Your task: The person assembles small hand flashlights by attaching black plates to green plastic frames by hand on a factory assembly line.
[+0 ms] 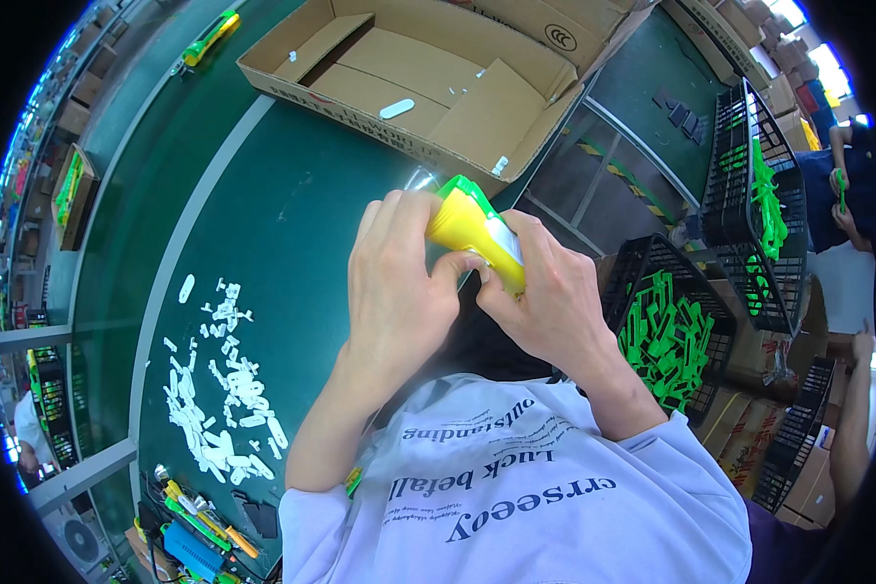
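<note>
Both hands hold a yellow and green flashlight (474,234) in front of my chest, over the near edge of the green table. The fingers of my left hand (396,268) wrap around its wide, green-rimmed head. My right hand (555,282) grips the narrower body, with a pale strip showing beside its fingers. My two thumbs nearly meet on the near side of the flashlight. Under the fingers, part of its surface is hidden. To the left, a loose pile of small white plastic parts (209,428) lies on the table.
An open cardboard box (457,68) with a white piece inside stands beyond my hands. Black crates (749,195) of green plastic parts sit at the right. Tools (200,521) lie at the lower left, and another yellow-green flashlight (209,39) at the far left. Another person's hands (840,200) show at the right.
</note>
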A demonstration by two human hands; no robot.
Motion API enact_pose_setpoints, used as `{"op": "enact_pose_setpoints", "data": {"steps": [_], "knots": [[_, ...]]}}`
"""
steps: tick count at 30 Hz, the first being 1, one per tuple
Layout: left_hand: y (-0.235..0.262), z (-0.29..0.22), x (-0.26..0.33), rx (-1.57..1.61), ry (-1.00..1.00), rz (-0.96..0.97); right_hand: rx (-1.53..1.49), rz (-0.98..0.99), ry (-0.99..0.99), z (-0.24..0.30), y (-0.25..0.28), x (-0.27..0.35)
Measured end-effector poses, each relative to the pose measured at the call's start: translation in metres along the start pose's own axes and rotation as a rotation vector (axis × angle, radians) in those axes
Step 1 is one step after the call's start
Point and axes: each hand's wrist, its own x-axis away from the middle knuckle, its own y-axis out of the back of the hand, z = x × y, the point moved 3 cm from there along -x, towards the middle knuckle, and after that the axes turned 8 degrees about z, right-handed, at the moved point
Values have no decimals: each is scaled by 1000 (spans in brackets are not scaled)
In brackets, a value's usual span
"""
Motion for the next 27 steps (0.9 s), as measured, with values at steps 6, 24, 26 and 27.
{"op": "enact_pose_setpoints", "data": {"steps": [6, 24, 26, 27], "knots": [[45, -7, -3, -144, -132, 86, 244, 111, 251, -7, 14, 1], [25, 3, 10, -69, -180, 480, 484, 38, 487, -29, 38, -27], [24, 5, 23, -98, -315, 248, 554, -41, 560, -24, 40, -26], [24, 6, 24, -102, -310, 240, 552, -41, 571, -23, 41, -28]]}}
